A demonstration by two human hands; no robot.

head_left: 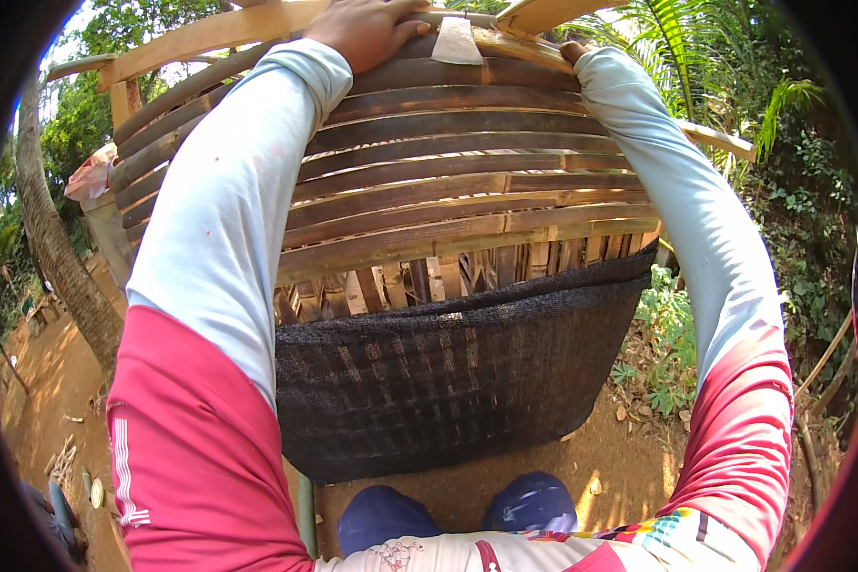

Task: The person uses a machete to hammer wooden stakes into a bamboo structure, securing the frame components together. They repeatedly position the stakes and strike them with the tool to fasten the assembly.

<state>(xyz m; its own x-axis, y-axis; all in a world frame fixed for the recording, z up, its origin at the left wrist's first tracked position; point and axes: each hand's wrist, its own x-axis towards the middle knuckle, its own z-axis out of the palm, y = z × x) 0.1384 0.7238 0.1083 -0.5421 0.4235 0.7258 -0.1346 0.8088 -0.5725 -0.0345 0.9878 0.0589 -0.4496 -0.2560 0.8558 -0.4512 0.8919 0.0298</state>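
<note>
At the top of the view, my left hand (367,33) lies on the upper edge of a dark bamboo slat wall (429,153), its fingers stretched out to the right. Close beside those fingertips is the pale, wedge-shaped head of an axe (457,42), blade pointing down over the top slats. A light wooden handle seems to run rightward from it. My right hand (572,51) is at that handle and appears closed around it, though the cuff and forearm hide most of its fingers.
Black mesh netting (448,381) hangs over the lower bamboo uprights, just ahead of my knees (386,520). Sawn timber (200,38) crosses above the slats. A tree trunk (52,219) leans at left; a light wooden end (720,140) juts out past my right forearm, near green plants.
</note>
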